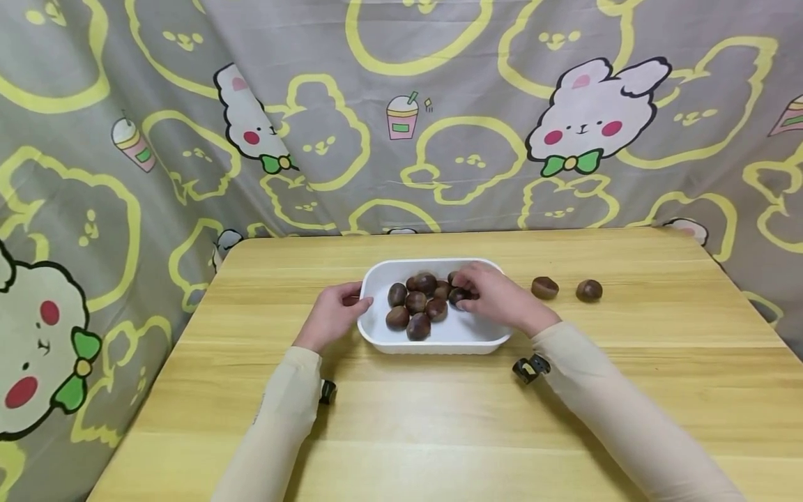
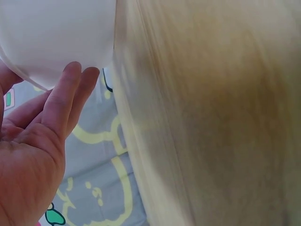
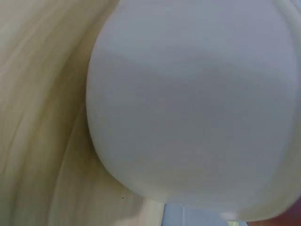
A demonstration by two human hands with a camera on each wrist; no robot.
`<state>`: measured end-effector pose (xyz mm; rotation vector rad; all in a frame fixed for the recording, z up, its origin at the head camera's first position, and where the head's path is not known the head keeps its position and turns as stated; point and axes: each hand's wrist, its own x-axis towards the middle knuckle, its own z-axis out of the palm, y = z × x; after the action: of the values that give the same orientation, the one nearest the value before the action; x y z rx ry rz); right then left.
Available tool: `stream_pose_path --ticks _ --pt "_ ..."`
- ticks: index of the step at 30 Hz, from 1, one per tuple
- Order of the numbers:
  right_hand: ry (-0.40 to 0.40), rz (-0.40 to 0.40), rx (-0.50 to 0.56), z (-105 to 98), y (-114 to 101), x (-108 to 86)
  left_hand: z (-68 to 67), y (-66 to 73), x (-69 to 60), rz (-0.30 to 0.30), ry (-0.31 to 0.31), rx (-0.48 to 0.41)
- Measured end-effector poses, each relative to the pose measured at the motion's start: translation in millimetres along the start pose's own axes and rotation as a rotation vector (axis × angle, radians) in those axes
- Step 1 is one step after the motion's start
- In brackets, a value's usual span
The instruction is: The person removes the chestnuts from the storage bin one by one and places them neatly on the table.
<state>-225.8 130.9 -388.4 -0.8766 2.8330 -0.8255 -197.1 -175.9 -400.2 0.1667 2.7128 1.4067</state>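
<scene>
A white oblong tray point(image 1: 439, 346) stands on the table with several brown chestnuts point(image 1: 416, 302) gathered in its left and middle part. My left hand point(image 1: 332, 314) grips the tray's left end, thumb over the rim. In the left wrist view, the fingers of that left hand point(image 2: 37, 141) lie against the outside of the white wall point(image 2: 61, 37). Reaching over the tray's right end, my right hand point(image 1: 495, 296) pinches a dark chestnut point(image 1: 458, 298) among the others; its fingers partly hide it. The right wrist view is mostly filled by the tray's outer wall point(image 3: 188, 117).
Two loose chestnuts lie on the table right of the tray, a near one point(image 1: 544, 288) and a farther one point(image 1: 589, 291). A grey patterned curtain point(image 1: 464, 77) hangs behind and to the left of the wooden table point(image 1: 414, 432).
</scene>
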Motion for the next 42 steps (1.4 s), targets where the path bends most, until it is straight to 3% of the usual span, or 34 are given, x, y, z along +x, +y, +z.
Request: stream_pose_path --ticks 6,19,33,42 --pt "-0.004 -0.010 -0.086 2 -1 3.8 -0.1 0.6 -0.8 0.002 0.004 -0.016" --pt "-0.052 -0.005 -0.133 6 -3 12.6 0.8 -1.1 -0.6 0.015 0.012 -0.005" --pt "-0.081 0.092 -0.015 3 -4 15.5 0.4 -0.6 0.4 0.017 0.015 -0.013" --pt "-0.118 0.061 0.038 0 -2 14.3 2.3 -1.2 0.5 0.019 0.023 -0.024"
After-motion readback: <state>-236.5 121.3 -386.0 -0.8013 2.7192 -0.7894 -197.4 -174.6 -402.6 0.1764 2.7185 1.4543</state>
